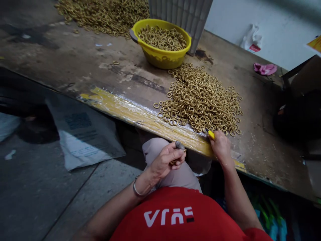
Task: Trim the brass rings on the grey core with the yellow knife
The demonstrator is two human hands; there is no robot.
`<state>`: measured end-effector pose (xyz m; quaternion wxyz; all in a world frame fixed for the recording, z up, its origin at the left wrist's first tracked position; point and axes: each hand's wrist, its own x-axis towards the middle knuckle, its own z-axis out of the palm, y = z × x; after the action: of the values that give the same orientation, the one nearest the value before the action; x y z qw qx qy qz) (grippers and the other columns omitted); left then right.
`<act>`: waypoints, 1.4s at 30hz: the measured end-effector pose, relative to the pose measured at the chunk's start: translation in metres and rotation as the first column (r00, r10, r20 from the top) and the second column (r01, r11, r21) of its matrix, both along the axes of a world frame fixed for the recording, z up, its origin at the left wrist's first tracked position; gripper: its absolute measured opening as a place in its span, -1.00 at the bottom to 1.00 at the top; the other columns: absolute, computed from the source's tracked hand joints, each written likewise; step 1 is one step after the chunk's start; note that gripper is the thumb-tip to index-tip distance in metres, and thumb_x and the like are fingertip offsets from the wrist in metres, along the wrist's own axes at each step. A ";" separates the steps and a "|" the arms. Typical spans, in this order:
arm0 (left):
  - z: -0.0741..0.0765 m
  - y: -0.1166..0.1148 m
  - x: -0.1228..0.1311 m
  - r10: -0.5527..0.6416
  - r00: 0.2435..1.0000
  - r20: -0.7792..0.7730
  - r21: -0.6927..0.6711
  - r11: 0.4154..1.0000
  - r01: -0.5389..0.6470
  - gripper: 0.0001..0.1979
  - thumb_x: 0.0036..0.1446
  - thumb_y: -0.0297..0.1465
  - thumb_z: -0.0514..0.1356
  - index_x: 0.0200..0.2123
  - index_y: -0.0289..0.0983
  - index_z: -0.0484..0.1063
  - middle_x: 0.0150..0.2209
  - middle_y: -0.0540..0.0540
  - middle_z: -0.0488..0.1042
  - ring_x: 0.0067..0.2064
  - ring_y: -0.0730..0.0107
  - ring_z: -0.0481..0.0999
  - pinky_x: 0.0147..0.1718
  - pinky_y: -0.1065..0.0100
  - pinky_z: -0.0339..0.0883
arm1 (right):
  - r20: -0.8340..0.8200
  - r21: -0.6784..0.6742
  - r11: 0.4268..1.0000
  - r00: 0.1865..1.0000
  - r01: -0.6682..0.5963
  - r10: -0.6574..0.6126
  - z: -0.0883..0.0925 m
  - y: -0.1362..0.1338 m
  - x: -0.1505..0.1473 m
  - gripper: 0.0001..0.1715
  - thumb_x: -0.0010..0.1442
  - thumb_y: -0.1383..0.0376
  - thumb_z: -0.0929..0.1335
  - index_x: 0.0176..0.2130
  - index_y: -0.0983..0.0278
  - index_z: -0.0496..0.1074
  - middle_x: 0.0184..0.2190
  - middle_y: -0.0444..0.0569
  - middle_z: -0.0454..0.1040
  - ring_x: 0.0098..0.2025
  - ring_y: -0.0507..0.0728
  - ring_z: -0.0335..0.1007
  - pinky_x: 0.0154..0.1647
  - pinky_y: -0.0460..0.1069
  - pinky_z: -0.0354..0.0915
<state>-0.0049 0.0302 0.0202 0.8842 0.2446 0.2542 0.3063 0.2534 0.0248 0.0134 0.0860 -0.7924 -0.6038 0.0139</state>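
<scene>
My left hand (167, 160) is above my lap, in front of the table edge, with its fingers curled. It holds a few brass-coloured rings (173, 162), partly hidden by the fingers; a grey wrapping (179, 145) covers one fingertip. At the near edge of the ring pile (203, 97), my right hand (220, 145) grips a small yellow-handled tool (211, 134). The tool's dark tip points at the rings, and its exact kind is unclear.
Behind the pile stands a yellow basin (163, 58) full of rings, beside a grey ribbed panel (179, 16). Another ring heap (105, 16) lies at the back left. Yellow tape (140, 115) covers the table's front edge. A white sack (85, 134) hangs or stands below, left.
</scene>
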 end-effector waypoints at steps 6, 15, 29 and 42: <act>-0.007 0.003 0.007 0.024 0.993 -0.117 0.102 0.995 -0.012 -0.70 0.08 -0.20 0.26 -0.29 -0.34 0.42 -0.31 -0.16 0.50 -0.50 0.48 0.39 -0.72 0.53 0.08 | -0.852 -0.035 0.999 0.522 0.001 -0.030 0.013 -0.009 -0.023 -0.67 0.15 0.08 0.37 -0.46 0.26 0.36 -0.61 -0.19 0.28 -0.60 -0.02 0.08 -0.57 -0.08 0.05; -0.016 -0.009 0.012 0.488 0.744 -0.457 0.756 0.653 0.036 -0.89 0.09 -0.38 0.29 -0.33 -0.31 0.50 -0.39 -0.06 0.53 -0.36 0.41 0.44 -0.31 0.39 0.32 | -0.907 -0.257 0.959 -0.313 -0.123 -0.283 0.022 -0.019 -0.082 -0.57 -0.06 0.10 0.54 -0.44 0.26 0.30 -0.66 -0.26 0.29 -0.71 -0.12 0.01 -0.71 -0.18 -0.04; -0.005 -0.005 0.010 0.147 0.899 -0.413 0.294 0.956 -0.021 -0.69 0.03 -0.20 0.28 -0.38 -0.35 0.38 -0.60 0.07 0.33 -0.64 0.60 0.23 -0.67 0.50 0.10 | -0.373 0.149 0.932 0.854 -0.331 0.363 0.017 -0.046 -0.078 -0.84 0.18 0.41 0.26 -0.27 0.28 0.42 -0.44 -0.05 0.46 -0.40 0.09 0.35 -0.36 -0.05 0.14; 0.015 -0.006 0.001 -0.022 0.964 -0.266 0.345 0.931 0.116 -0.76 0.07 -0.28 0.30 -0.40 -0.30 0.35 -0.55 0.08 0.31 -0.60 0.63 0.19 -0.66 0.53 0.08 | 0.024 -0.027 0.999 0.999 -0.037 0.038 -0.002 -0.010 -0.027 -0.82 0.17 0.46 0.26 -0.27 0.31 0.44 -0.35 0.06 0.51 -0.37 0.15 0.37 -0.37 -0.02 0.09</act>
<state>-0.0038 0.0244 0.0349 0.7945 0.4478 0.2983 0.2815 0.2264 0.0149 0.0113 0.0676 -0.7821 -0.6193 0.0138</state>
